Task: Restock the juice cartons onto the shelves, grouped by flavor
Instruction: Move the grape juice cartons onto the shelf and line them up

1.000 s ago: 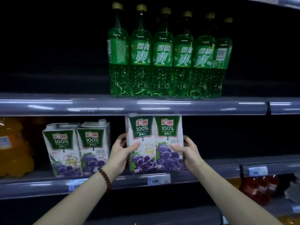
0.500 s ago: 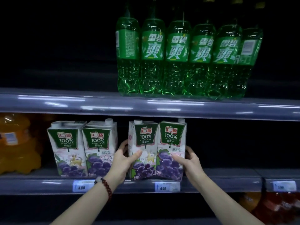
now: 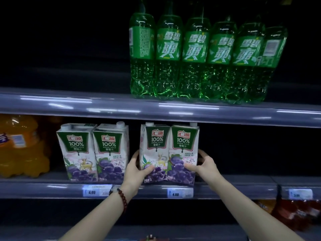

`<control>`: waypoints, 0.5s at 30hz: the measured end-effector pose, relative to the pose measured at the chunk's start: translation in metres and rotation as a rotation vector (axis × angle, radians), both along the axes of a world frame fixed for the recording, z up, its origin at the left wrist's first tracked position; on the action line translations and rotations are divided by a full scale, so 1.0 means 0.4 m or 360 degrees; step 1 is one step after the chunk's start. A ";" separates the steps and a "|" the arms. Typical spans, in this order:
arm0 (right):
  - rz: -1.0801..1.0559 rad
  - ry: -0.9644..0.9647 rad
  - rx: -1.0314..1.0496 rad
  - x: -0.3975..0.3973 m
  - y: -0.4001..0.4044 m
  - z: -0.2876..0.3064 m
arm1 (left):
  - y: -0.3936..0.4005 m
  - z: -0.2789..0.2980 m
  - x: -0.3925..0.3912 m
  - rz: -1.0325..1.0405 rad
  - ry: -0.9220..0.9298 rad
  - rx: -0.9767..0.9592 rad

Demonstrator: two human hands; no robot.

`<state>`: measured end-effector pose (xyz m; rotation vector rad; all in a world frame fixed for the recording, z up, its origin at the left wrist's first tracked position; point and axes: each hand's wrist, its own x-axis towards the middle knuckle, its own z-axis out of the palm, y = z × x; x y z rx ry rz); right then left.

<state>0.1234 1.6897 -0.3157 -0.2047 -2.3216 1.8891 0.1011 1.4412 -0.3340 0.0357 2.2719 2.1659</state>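
Two grape juice cartons, white with green labels and purple grapes, stand side by side on the middle shelf (image 3: pixel 52 187). My left hand (image 3: pixel 134 168) grips the left carton of the pair (image 3: pixel 154 146) on its left side, thumb across the front. My right hand (image 3: pixel 204 165) holds the right carton (image 3: pixel 184 145) from its right side. Both cartons rest upright on the shelf near its front edge. Left of them stand two more grape juice cartons (image 3: pixel 93 150), a small gap away.
Several green soda bottles (image 3: pixel 199 58) stand on the shelf above. Orange drink bottles (image 3: pixel 20 146) sit at the far left of the middle shelf. Price tags (image 3: pixel 179 193) line its front rail. Dark space lies right of the held cartons. Red bottles (image 3: pixel 295 213) show on the lower right.
The two held cartons came down and back onto the shelf, settling upright beside the other pair. Both hands kept their grip. The view shifted left and downward.
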 end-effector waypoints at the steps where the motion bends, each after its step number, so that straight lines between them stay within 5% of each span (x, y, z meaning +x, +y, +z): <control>1: 0.0000 0.0010 0.0011 -0.010 -0.003 -0.001 | 0.000 0.003 -0.008 0.0004 0.0007 0.0026; 15: 0.0186 -0.0033 -0.0066 -0.021 0.012 -0.024 | -0.053 -0.007 0.006 -0.0201 -0.0021 -0.0188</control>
